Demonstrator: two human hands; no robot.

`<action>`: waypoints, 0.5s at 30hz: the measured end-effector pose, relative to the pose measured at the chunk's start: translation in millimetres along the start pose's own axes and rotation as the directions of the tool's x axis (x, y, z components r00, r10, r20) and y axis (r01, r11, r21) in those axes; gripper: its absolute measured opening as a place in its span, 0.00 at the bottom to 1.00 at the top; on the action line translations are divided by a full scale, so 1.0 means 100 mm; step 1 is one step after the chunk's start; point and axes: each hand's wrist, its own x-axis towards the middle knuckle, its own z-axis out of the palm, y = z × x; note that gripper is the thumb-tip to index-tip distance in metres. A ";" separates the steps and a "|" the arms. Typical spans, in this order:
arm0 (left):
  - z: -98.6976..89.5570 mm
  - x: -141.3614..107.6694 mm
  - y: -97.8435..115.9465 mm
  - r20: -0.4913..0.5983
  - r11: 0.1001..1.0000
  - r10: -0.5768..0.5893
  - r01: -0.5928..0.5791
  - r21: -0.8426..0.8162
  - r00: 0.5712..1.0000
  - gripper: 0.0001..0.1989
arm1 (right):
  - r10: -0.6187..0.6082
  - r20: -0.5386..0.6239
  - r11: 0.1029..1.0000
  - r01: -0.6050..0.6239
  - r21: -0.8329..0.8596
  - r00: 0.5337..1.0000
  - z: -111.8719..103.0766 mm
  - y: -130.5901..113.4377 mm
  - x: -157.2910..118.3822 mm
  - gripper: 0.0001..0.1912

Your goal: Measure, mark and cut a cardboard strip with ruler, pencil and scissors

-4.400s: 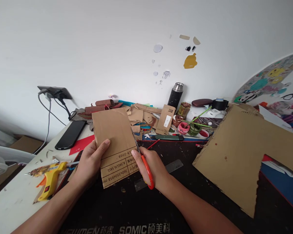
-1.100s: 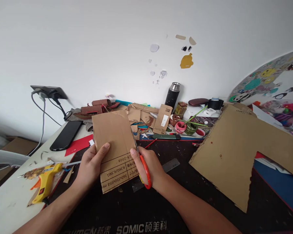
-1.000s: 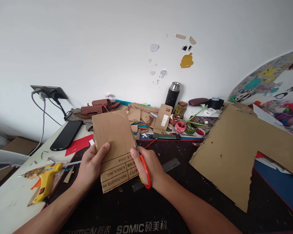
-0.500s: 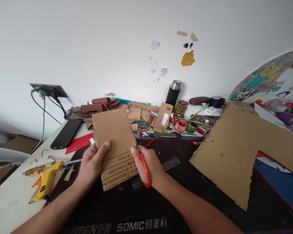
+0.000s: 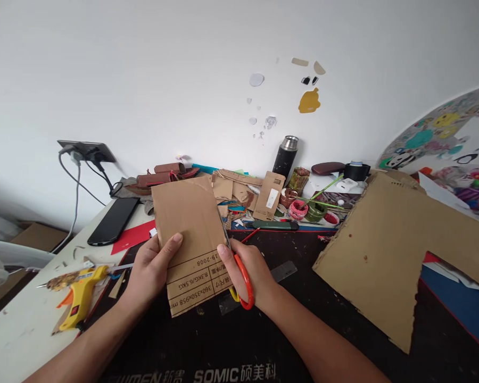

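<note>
A brown cardboard piece point(image 5: 191, 223) with printed lines and numbers hangs tilted over the black mat. My left hand point(image 5: 154, 266) grips its left edge, thumb flat on the front and fingers behind. My right hand point(image 5: 249, 271) is closed on red-handled scissors point(image 5: 245, 282), with its thumb near the cardboard's right edge. The scissor blades point up along that right edge; part of a yellow inner handle shows below. Whether the blades are apart is hard to tell.
A yellow glue gun point(image 5: 82, 298) and black phone point(image 5: 112, 221) lie at left. Large cardboard point(image 5: 367, 255) covers the right side. Behind are paint jars point(image 5: 298, 209), a green cutter point(image 5: 273, 225), a black thermos point(image 5: 286, 157) and cardboard scraps. A clear ruler point(image 5: 283, 271) lies beyond my right hand.
The view has shifted slightly. My right hand and the scissors have moved a little to the right and down relative to the cardboard, and more of the yellow handle shows.
</note>
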 end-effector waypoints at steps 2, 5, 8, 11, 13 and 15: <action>-0.01 0.02 0.00 0.010 1.000 0.000 0.000 -0.002 1.000 0.33 | -0.006 0.005 1.000 0.006 -0.007 1.000 0.00 0.01 0.00 0.26; -0.03 0.04 -0.01 0.024 1.000 -0.016 0.017 -0.012 1.000 0.33 | -0.009 0.006 1.000 0.009 -0.019 1.000 0.00 0.02 0.01 0.25; -0.03 0.05 -0.01 0.049 0.998 -0.051 0.053 -0.037 0.997 0.33 | 0.000 0.013 1.000 0.000 -0.026 1.000 0.00 0.02 0.01 0.26; -0.05 0.06 -0.03 0.055 0.999 -0.039 0.041 -0.034 0.998 0.33 | 0.001 0.029 1.000 0.000 -0.030 1.000 -0.01 0.01 0.01 0.26; -0.08 0.07 -0.04 0.053 0.999 -0.027 0.028 -0.024 0.998 0.32 | -0.004 0.038 0.999 0.005 -0.031 0.999 -0.01 0.01 0.01 0.25; -0.11 0.09 -0.06 0.062 0.998 -0.051 0.052 -0.024 0.997 0.32 | -0.008 0.048 1.000 0.009 -0.015 0.999 -0.02 0.00 0.01 0.25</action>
